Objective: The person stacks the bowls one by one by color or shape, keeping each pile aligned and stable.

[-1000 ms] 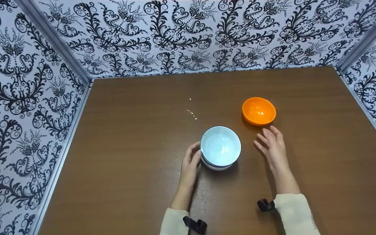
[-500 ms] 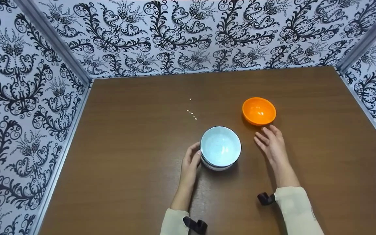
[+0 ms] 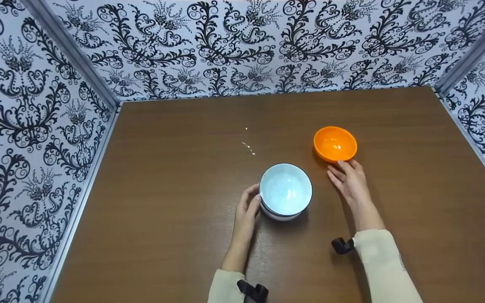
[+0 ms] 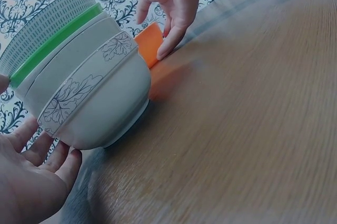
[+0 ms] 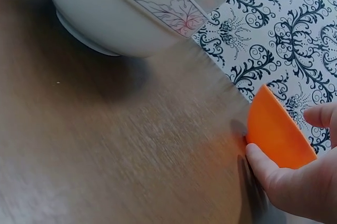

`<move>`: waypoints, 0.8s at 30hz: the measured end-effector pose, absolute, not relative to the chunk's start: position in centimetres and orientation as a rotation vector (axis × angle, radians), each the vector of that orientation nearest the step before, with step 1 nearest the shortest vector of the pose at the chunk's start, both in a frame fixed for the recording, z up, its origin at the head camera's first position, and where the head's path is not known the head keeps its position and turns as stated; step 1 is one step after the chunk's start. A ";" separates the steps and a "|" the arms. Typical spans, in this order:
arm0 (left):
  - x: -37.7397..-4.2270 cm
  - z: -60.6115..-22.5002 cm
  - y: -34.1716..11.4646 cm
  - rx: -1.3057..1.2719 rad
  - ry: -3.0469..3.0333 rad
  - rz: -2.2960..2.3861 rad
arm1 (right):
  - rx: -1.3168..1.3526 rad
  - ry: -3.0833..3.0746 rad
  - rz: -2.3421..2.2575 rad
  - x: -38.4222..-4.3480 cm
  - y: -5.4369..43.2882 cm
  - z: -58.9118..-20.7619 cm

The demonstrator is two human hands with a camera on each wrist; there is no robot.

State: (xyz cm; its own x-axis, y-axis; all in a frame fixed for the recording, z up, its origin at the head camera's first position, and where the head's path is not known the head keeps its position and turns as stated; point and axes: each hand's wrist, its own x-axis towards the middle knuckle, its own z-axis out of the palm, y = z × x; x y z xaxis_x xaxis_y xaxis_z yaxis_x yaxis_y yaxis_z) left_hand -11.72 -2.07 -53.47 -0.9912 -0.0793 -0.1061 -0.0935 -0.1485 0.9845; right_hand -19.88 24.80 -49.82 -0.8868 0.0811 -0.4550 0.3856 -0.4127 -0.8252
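Note:
A stack of bowls [image 3: 285,189] stands upright on the wooden table. In the left wrist view, a white bowl with a leaf-patterned band [image 4: 118,95] is lowest, with a green rim [image 4: 58,42] and a dashed-pattern bowl [image 4: 50,21] higher up. My left hand [image 3: 244,212] curves against the stack's left side, its thumb up near the green rim and the other fingers lower. Further back to the right sits a small orange bowl [image 3: 335,144]. Beside its near side is my right hand [image 3: 355,187], fingers spread; one fingertip meets the bowl low down in the right wrist view.
Several tiny pale specks [image 3: 249,147] lie on the brown table [image 3: 175,168] behind the stack. Patterned walls [image 3: 246,46] border the table at the back and both sides. Both sleeves carry a black wrist mount [image 3: 342,246].
My right hand has moved slightly forward, up to the near side of the orange bowl. The left hand and the stack have stayed in place.

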 end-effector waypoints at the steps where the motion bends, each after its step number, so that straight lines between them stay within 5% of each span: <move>1: -11.7 -53.4 -2.1 -0.212 2.048 2.359 | 0.657 1.576 -2.406 -20.0 24.8 -49.8; 24: -11.7 -53.5 -2.1 -0.173 2.035 2.378 | 0.729 1.525 -2.390 -20.8 25.5 -49.8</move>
State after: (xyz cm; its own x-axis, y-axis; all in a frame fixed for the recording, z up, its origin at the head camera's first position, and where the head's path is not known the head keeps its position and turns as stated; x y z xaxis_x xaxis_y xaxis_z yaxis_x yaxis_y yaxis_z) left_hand -11.68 -2.08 -53.48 -0.9939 -0.0662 -0.0883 -0.0770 -0.1567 0.9846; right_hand -20.82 25.47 -49.77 -0.8546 0.0830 -0.5126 0.4299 -0.4406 -0.7880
